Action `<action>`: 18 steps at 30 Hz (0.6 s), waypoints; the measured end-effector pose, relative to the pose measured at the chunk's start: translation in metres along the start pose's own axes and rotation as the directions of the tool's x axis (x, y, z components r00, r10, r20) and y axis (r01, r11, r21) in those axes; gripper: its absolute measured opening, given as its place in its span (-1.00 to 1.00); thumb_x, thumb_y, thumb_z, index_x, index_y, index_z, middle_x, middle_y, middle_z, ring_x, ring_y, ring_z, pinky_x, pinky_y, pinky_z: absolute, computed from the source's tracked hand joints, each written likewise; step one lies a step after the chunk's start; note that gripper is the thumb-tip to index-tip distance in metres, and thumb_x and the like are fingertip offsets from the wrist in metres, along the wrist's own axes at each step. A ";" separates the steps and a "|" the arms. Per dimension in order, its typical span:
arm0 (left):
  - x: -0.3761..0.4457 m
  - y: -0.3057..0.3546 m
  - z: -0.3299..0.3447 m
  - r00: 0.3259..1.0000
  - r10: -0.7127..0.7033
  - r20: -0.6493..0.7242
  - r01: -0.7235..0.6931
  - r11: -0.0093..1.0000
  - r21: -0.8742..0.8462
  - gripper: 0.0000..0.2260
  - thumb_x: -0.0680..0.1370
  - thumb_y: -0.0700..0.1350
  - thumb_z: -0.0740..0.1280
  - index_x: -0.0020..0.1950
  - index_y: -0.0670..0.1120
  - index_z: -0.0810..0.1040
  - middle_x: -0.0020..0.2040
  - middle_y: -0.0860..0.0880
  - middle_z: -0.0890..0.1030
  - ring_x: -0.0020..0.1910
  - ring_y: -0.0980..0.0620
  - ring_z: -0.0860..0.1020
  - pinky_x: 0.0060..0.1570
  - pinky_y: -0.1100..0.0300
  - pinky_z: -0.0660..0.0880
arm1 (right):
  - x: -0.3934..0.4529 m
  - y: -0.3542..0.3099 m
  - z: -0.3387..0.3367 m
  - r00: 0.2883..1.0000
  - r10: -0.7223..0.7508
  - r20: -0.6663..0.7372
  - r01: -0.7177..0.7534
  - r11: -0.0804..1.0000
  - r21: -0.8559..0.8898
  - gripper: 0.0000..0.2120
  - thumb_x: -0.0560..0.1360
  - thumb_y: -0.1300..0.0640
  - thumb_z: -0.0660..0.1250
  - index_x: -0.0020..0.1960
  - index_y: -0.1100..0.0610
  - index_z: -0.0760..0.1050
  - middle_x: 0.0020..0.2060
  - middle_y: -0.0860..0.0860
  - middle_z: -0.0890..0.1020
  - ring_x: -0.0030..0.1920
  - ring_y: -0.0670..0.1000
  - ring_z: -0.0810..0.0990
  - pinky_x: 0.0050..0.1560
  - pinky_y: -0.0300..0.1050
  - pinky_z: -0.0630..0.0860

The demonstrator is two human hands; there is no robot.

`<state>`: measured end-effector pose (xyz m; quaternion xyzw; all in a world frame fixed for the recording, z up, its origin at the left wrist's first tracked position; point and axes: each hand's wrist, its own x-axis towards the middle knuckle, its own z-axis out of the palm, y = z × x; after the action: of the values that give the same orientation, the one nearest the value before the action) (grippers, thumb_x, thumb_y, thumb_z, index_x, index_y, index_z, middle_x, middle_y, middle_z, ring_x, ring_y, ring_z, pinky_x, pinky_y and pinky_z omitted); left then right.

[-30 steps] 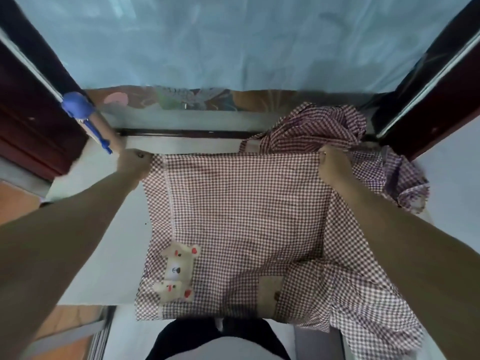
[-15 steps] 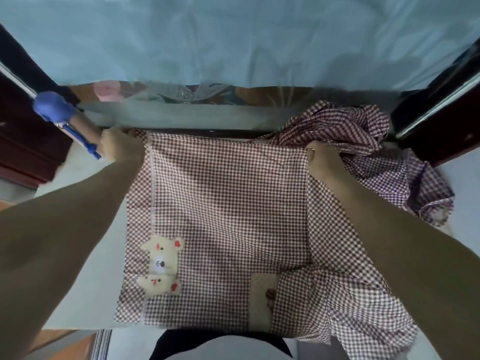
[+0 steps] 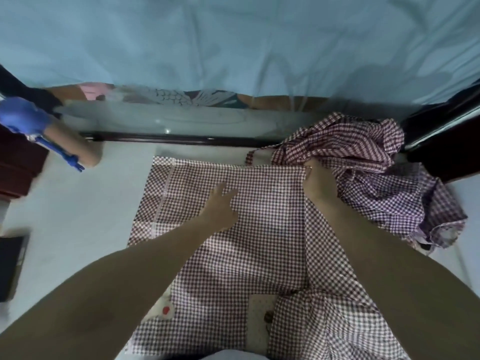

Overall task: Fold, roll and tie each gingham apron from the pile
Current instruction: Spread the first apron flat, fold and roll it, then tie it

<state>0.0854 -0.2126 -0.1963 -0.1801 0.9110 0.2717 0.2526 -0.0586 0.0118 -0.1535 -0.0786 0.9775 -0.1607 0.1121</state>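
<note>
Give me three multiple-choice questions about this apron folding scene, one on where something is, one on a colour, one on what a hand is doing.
1. Where is the apron pile?
A. far right of the table
B. far left
C. on the floor

2. What colour is the glove at far left?
A. yellow
B. blue
C. white

3. What is the left hand doing?
A. pinching a corner
B. lifted clear
C. lying flat on the spread apron

Answers: 1 A, it is bunched beyond the right hand. 2 B, plainly blue. 3 C, fingers straight on the cloth.
</note>
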 end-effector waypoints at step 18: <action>0.026 0.030 0.042 0.948 -0.083 0.309 -0.012 0.956 0.295 -0.16 0.54 0.12 0.37 0.56 0.28 -0.20 0.53 -0.21 -0.40 0.53 -0.33 -0.31 0.39 -0.47 0.06 | -0.081 0.078 -0.022 0.969 0.094 0.228 -0.070 0.991 -0.114 -0.72 0.46 0.13 0.43 0.12 0.15 0.45 -0.06 0.07 0.59 -0.01 0.13 0.59 -0.13 -0.11 0.42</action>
<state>0.0657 -0.1698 -0.2288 -0.1110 0.8851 0.1547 0.4247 0.0054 0.1066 -0.1437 -0.0622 0.9671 -0.0937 0.2281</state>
